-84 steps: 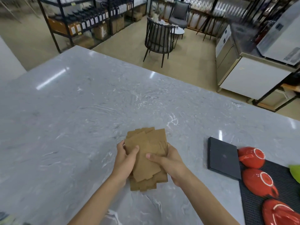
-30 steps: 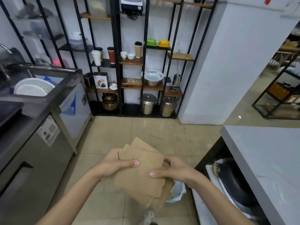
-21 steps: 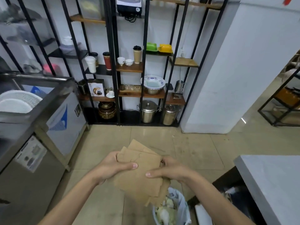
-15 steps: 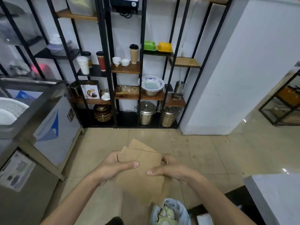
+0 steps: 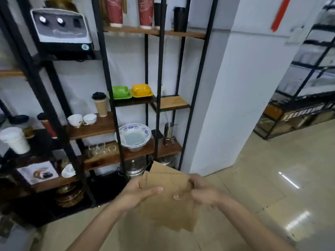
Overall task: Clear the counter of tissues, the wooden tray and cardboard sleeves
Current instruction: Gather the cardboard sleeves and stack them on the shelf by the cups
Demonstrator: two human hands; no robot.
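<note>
A loose stack of flat brown cardboard sleeves (image 5: 168, 200) hangs in front of me, held from both sides. My left hand (image 5: 137, 193) grips its left edge with the thumb laid across the top sleeve. My right hand (image 5: 201, 192) pinches the right edge. The stack fans out at the top and bottom and sits above the tiled floor. The counter, tissues and wooden tray are out of view.
A black metal shelf rack (image 5: 116, 105) stands straight ahead with cups, a patterned bowl (image 5: 133, 135), glasses, steel pots and a blender base (image 5: 59, 28). A white pillar (image 5: 226, 96) rises to the right. Beige tiled floor (image 5: 272, 178) spreads right, toward another rack (image 5: 299, 109).
The view has swung from the grey counter to the shelf rack and tilted up. The bin with a white bag, seen below the sleeves, has left view. Both hands kept the sleeves.
</note>
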